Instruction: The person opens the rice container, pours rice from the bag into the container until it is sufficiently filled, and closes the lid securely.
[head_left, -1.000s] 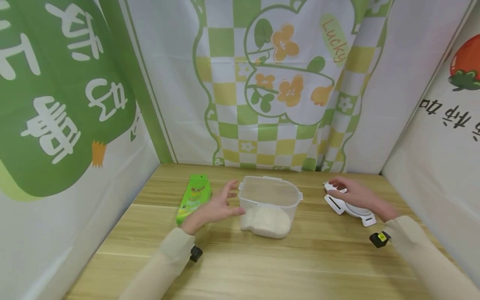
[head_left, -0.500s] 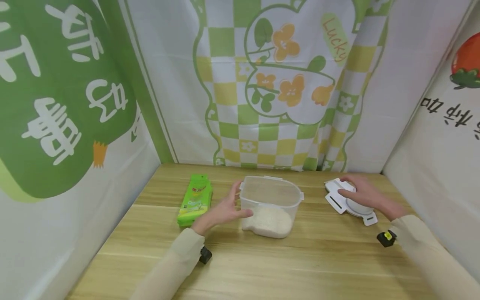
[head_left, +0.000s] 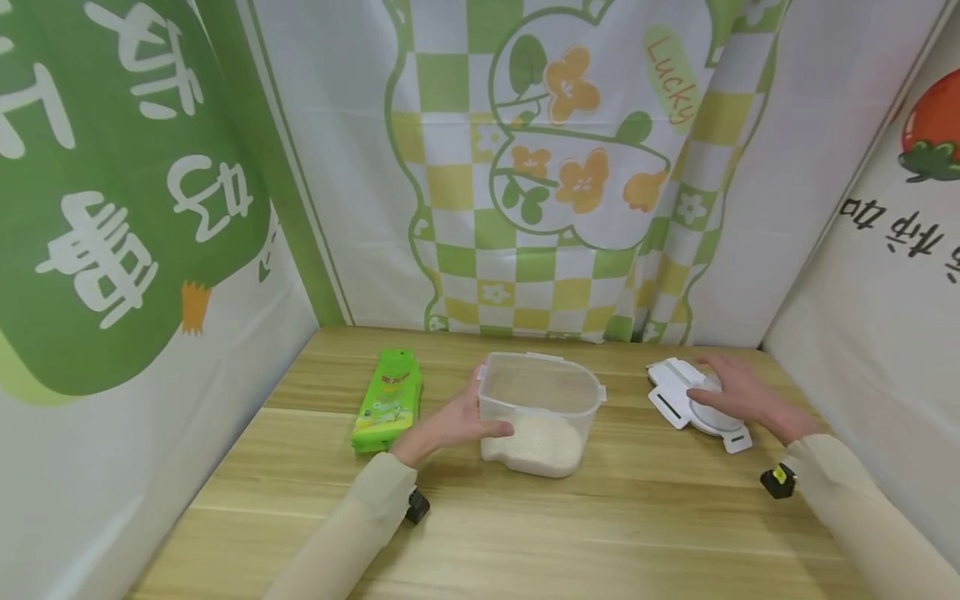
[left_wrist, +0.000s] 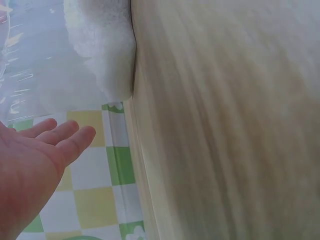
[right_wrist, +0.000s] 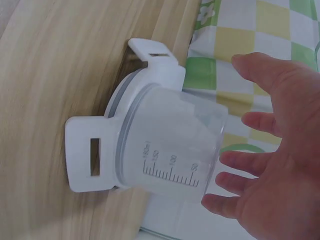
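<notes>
At the inner side of the left hand [head_left: 453, 423], a translucent plastic storage container [head_left: 540, 393] stands upright on the desk [head_left: 600, 533], partly filled with white grains [head_left: 543, 443], probably rice. This hand's fingers are extended and the thumb spread, cupped loosely about the near corner; contact cannot be confirmed. Before the parted fingers of the right hand [head_left: 742, 396], which grips nothing, lies a white latched lid [head_left: 677, 388] bearing a graduated measuring cup [right_wrist: 175, 142]. A green packet [head_left: 388, 400] rests outward of the left hand. The container is judged bottom-heavy and smooth-walled, best held low from opposite sides; lid and cup appear light, stiff, best grasped around the cup.
</notes>
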